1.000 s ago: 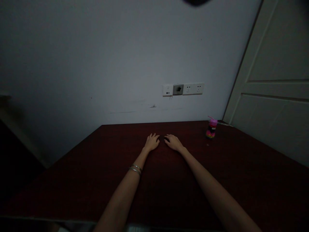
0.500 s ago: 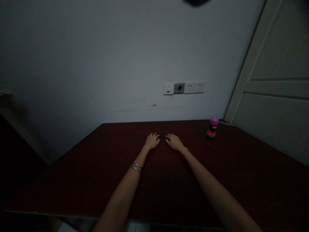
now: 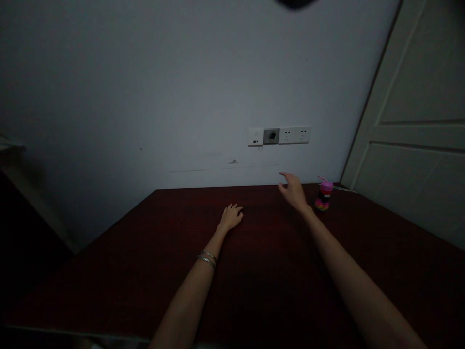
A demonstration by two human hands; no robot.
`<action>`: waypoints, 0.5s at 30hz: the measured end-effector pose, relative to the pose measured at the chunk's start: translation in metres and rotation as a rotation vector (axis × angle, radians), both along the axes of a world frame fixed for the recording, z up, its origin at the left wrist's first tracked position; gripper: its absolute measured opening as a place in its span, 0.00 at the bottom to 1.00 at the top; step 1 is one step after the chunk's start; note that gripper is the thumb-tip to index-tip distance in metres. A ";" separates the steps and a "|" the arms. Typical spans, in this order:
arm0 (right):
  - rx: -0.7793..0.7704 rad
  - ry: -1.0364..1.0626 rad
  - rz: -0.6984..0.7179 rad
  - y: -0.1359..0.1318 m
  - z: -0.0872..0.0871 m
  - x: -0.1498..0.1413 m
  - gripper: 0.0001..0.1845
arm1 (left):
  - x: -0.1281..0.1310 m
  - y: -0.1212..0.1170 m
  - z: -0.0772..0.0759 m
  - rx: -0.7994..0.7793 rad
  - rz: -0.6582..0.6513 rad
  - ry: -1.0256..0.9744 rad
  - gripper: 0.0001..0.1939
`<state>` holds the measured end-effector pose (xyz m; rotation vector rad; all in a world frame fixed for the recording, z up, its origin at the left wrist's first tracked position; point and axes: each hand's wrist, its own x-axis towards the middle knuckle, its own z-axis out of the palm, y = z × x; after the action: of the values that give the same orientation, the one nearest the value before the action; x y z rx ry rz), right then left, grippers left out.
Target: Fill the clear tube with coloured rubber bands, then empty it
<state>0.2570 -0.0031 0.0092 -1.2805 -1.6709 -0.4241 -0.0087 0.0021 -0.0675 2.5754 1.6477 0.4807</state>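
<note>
My left hand [image 3: 231,216] lies palm down on the dark red table [image 3: 174,232], fingers spread and holding nothing. Raised above the table's far part, my right hand [image 3: 293,191] is open, its thumb and fingers apart with nothing between them. To the right of that hand stands a small upright jar [image 3: 324,196] with a pink lid, a dark label and multicoloured contents too small to make out. A pink strap or loop sticks up from its lid. Neither hand touches the jar.
A pale wall [image 3: 196,97] rises behind the table's back edge. Sockets and a switch panel [image 3: 279,136] are set in it. At the right, a white panelled door [image 3: 414,131] borders the table. A dark blurred shape hangs at the top edge.
My right hand has lifted off the table and moved right, closer to the jar. My left hand keeps its place on the table. The view has tilted slightly.
</note>
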 end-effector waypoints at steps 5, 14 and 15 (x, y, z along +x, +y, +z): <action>0.131 0.060 -0.297 -0.014 0.023 0.073 0.24 | 0.000 0.000 -0.002 0.028 0.020 -0.005 0.22; -0.233 0.318 -0.252 -0.004 -0.010 0.137 0.53 | -0.001 0.001 -0.001 0.023 0.021 -0.012 0.22; -0.270 0.359 -0.244 -0.003 -0.016 0.139 0.55 | -0.001 0.000 -0.001 0.017 0.024 -0.013 0.22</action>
<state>0.3959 -0.0063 -0.0063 -1.6607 -1.3033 -0.0992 -0.0098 0.0023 -0.0684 2.5617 1.6789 0.5141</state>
